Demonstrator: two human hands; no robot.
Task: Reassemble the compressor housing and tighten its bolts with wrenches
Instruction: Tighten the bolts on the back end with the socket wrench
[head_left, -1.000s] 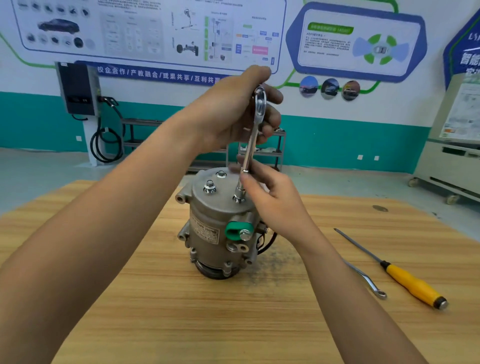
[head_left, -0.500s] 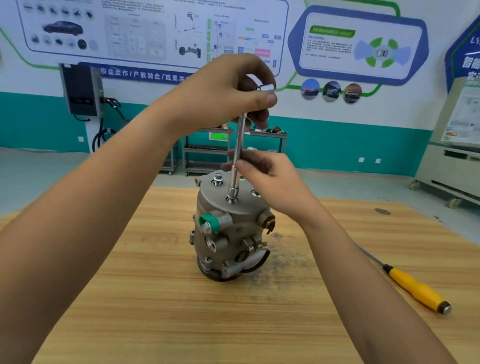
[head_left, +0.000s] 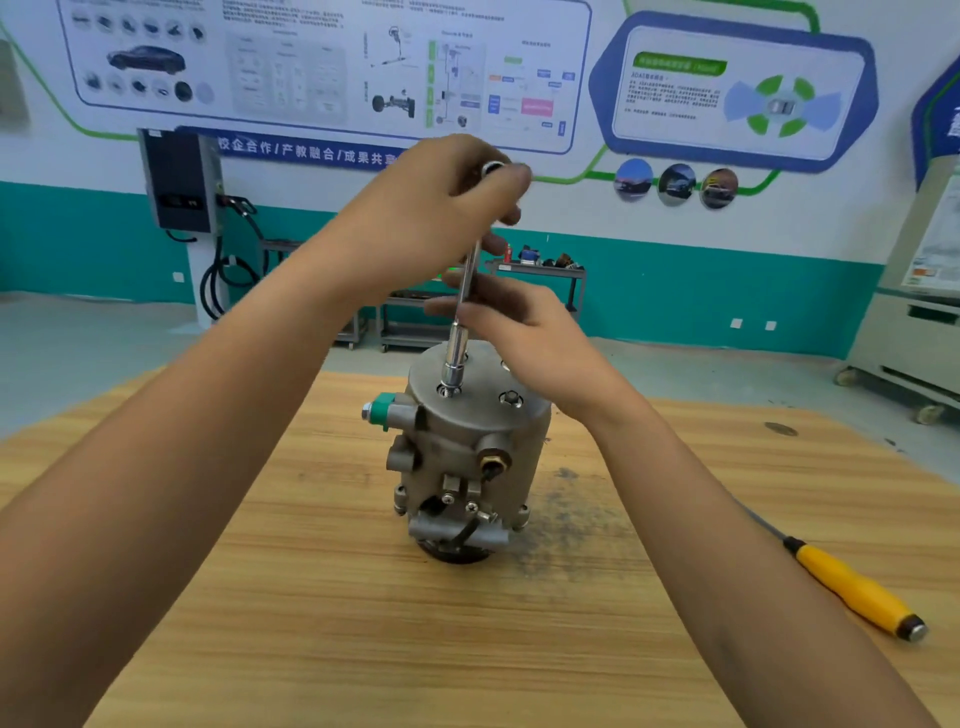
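The left hand (head_left: 441, 208) is clenched round the upper end of the wrench (head_left: 466, 280), well above the compressor (head_left: 467, 467). Only the chrome head peeks out past the knuckles. Holding it that high looks meant for spinning the tool on its own axis, not for levering it.

Lower on the shaft, just above the compressor's flat top, the right hand (head_left: 524, 332) lays its fingers against the far side of the shaft. I cannot tell whether the thumb closes that grip or the fingers only steady the tool. Either way its job seems to be keeping the shaft upright.

The socket (head_left: 453, 364) stands almost plumb on a bolt head near the left of the compressor's top face, so the turning force should go straight down the thread. A second bolt (head_left: 511, 399) sits free on the same face, to the right of the socket, probably waiting its turn.

The compressor stands on end in the middle of the table (head_left: 260, 623), its green cap (head_left: 384, 408) jutting from its upper left side. That puts the bolts upward within reach. A yellow-handled screwdriver (head_left: 852, 592) lies well to the compressor's right.
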